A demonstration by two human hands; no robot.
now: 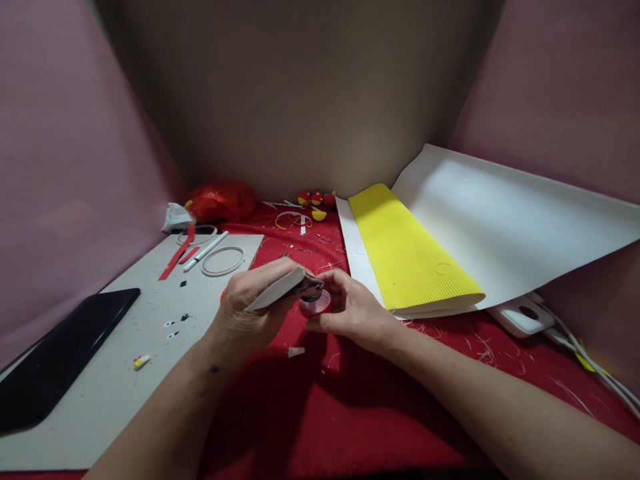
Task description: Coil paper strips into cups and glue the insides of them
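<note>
— In the head view, where does the small red cup (315, 307) lie?
— Between the two hands, held over the red cloth on the worktop (280, 427). The right hand (353, 311) has it, so that one is nearer.
— How does the right hand grip?
— Its fingers curl round the far side and the thumb runs along the near side, part-closed in a C about the cup. The pink inside shows, with the mouth turned upward.
— And the left hand (251, 283)?
— Just left of the cup, closed round a pale, dark-ended tool (281, 288). Its exact kind is unclear.
— Which way does the tool's long axis run?
— It slants from lower left to upper right, the dark end leading toward the cup's mouth. Whether that end touches the rim or hangs over it cannot be told.
— What lies near them?
— A white scrap (296, 351) on the cloth below, and a folded yellow sheet (415, 257) off to the right.
</note>
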